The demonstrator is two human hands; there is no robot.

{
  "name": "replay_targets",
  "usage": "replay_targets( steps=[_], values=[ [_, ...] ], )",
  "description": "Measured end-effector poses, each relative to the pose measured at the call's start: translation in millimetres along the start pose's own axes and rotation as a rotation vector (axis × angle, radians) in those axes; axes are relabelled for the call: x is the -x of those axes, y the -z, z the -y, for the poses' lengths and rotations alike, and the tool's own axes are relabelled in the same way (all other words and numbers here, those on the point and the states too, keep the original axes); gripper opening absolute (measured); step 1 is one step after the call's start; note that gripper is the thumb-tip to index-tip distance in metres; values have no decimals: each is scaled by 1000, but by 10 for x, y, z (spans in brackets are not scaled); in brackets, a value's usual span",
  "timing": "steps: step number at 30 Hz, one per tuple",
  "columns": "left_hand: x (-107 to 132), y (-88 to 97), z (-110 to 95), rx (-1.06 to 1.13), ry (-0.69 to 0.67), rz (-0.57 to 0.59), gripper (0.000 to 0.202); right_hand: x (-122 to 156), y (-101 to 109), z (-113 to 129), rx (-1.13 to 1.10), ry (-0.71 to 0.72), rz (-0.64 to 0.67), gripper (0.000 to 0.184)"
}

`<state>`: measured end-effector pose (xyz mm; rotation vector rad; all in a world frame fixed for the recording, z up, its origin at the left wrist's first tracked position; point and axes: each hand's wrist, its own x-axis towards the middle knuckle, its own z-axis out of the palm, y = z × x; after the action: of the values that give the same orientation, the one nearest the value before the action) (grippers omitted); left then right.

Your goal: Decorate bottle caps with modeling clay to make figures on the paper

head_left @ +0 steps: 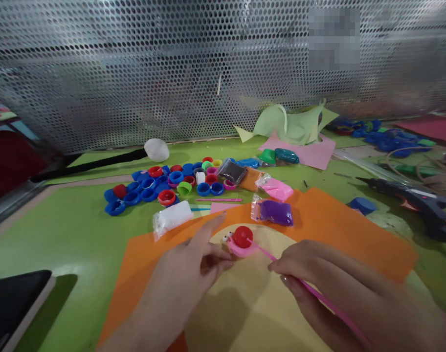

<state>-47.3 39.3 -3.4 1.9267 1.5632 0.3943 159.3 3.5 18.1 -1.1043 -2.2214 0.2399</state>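
Pinching right hand [333,278]: pink stick [266,253], tip at red ball [242,236], mid-frame.
Left hand [182,274]: fingers parted, beside pink base [244,251].

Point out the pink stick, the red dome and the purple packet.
Pink stick [320,296], head view: its shaft, below the right hand's fingertips.
Red dome [242,236], head view: middle of its rounded surface.
Purple packet [276,212], head view: middle of its filled part.
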Motion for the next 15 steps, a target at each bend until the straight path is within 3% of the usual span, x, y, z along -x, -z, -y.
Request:
replay_targets(
  steps=[6, 10, 13, 15],
  values=[
    [15, -9, -7, -73, -38, -20, 47, -9, -9, 2, 24, -11, 23, 17],
    [25, 10, -27, -74, -45, -68, 50, 1, -9, 2, 20, -6, 1, 15],
    [42, 61, -48, -89, -51, -170, 50, 0, -2, 12, -49, -49, 3, 14],
    [74, 114, -57, -96, -113, -270, 38, -11, 10, 15, -138, -91, -6, 15]
  ],
)
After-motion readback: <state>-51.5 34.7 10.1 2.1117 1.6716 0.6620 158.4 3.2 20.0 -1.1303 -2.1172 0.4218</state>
